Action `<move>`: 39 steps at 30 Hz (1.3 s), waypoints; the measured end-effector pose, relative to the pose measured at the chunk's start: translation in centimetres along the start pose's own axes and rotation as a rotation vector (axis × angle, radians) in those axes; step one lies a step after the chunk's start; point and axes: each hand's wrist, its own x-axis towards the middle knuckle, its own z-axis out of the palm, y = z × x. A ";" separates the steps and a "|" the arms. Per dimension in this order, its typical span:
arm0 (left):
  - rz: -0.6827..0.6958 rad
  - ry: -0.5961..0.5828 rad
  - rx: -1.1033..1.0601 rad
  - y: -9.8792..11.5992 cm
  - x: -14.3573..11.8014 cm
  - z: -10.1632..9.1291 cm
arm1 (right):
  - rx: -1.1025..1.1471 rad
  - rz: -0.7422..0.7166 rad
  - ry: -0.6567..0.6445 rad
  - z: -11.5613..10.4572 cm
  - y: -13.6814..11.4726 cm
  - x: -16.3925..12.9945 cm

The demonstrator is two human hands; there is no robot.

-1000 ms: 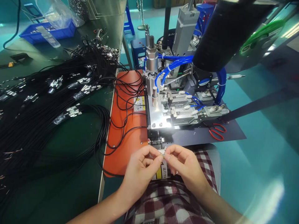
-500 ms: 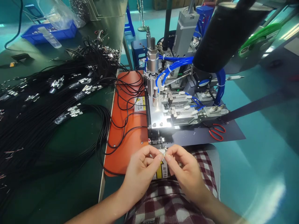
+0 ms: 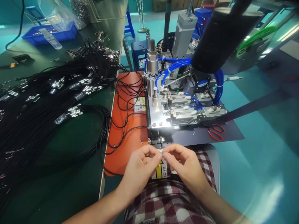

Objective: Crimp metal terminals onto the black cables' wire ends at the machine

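My left hand (image 3: 139, 171) and my right hand (image 3: 184, 166) meet fingertip to fingertip just in front of the machine, above my checked lap. Between them they pinch a small silver metal piece (image 3: 161, 151); most of it is hidden by the fingers. Under the fingers sits a white label with a yellow arrow (image 3: 161, 170). Directly beyond my hands is the machine's small black fixture (image 3: 157, 140) and its shiny metal plate (image 3: 160, 115) with blue air hoses (image 3: 174, 65).
An orange mat (image 3: 127, 124) lies left of the machine with black wires looping over it. A big heap of black cables with silver terminals (image 3: 46, 102) covers the green bench. Red scissors (image 3: 216, 130) lie on the dark sheet at right. A blue tray (image 3: 50, 31) stands far back left.
My hands have stayed together on the small piece, shifting slightly up and toward the machine; the fingers have closed a little tighter over it.
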 end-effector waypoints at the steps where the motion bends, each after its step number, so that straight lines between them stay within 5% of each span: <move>1: 0.000 -0.003 0.004 0.0 0.0 0.0 | -0.038 -0.024 0.004 0.0 0.1 0.0; 8: 0.009 0.001 0.034 0.1 0.1 0.0 | -0.343 -0.322 0.011 -0.4 0.1 -0.4; 12: 0.238 0.077 0.220 -0.3 -0.3 0.1 | -0.327 -0.413 0.008 -0.5 0.0 -0.2; 16: 0.569 0.090 0.499 -0.3 -0.5 -0.1 | -0.140 -0.280 -0.056 -0.6 0.4 0.4; 22: 0.434 0.039 0.631 1.2 1.1 -0.9 | -0.015 -0.063 -0.068 -1.3 0.5 1.7; 33: 1.022 -0.045 1.256 0.4 4.6 -3.6 | 0.035 0.039 -0.093 -2.0 1.9 5.0; 39: 1.049 -0.080 1.342 0.3 5.0 -4.1 | 0.033 0.090 -0.102 -2.1 2.1 5.4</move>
